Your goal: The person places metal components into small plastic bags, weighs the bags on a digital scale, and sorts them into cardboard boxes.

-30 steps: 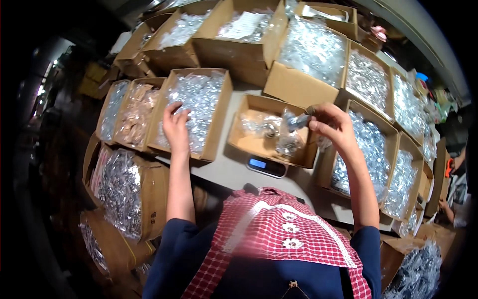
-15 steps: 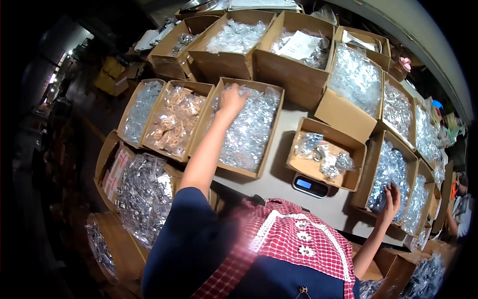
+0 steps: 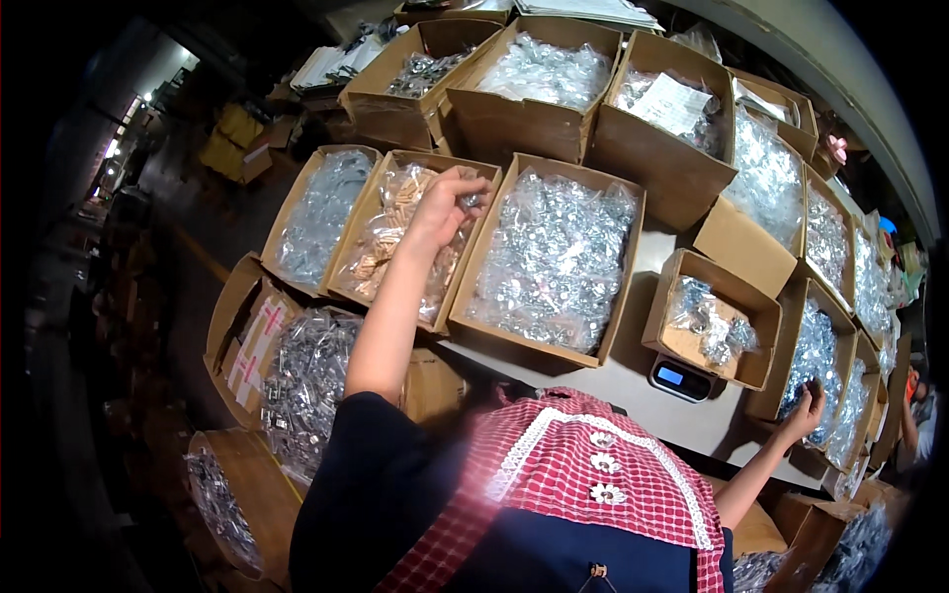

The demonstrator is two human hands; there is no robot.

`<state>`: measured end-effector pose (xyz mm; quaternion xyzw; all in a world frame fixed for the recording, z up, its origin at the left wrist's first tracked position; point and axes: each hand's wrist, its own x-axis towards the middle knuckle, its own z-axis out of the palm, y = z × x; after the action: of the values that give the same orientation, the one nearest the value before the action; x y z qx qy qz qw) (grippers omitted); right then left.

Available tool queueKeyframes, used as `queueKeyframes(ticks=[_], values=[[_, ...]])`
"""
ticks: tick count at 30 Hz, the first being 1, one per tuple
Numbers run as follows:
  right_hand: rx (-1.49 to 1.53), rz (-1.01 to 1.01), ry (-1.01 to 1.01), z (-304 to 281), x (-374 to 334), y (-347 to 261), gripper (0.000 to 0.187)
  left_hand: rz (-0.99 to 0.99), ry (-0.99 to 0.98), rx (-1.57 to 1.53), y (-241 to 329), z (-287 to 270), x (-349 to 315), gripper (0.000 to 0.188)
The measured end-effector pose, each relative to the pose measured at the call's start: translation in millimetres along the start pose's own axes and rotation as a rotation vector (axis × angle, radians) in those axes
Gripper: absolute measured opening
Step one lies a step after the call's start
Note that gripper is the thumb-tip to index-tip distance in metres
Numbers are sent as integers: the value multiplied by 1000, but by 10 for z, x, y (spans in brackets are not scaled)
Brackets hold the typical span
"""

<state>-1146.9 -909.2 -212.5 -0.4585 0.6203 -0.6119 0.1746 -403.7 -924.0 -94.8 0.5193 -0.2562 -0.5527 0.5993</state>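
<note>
Left hand (image 3: pixel 441 211) shifted from silver packets (image 3: pixel 554 262) to above tan packets (image 3: pixel 369 252) | fingers half-curled, any hold unclear | right hand (image 3: pixel 803 415) loosely curled by bluish packets (image 3: pixel 813 343), hold unclear | picking seemed underway; sure pinch needed

I can read no words or numbers from here. On the table, the scale (image 3: pixel 694 384) under the small box (image 3: pixel 761 368) has a lit blue display (image 3: pixel 670 377), its figures too small for me to make out. Across from me, a white sheet (image 3: pixel 670 103) lies on the bags (image 3: pixel 708 131) in a box; I cannot read any print on it. At my left, a pink-lined white strip (image 3: pixel 255 346) in a carton (image 3: pixel 229 306) is equally unreadable.
</note>
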Motion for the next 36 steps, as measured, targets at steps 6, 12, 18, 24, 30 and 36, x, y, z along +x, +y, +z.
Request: queueKeyframes(ticks=[6,12,18,24,30,36], values=[[-43,-36,19,-13,9,78,31,380,346,897,1,-382,38,35],[-126,-30,39,-7,-33,38,33,323,372,1245,-321,-874,56,34],[-371,-91,128,95,-137,-76,35,150,295,984,-88,-1071,-7,39],[-543,-187,158,101,-143,-74,35,302,276,1397,-154,-958,117,43],[-707,-394,43,-45,-177,125,34,219,92,341,139,-1037,94,18],[-831,-451,87,38,-284,204,32,330,301,86,863,-1906,-453,11]])
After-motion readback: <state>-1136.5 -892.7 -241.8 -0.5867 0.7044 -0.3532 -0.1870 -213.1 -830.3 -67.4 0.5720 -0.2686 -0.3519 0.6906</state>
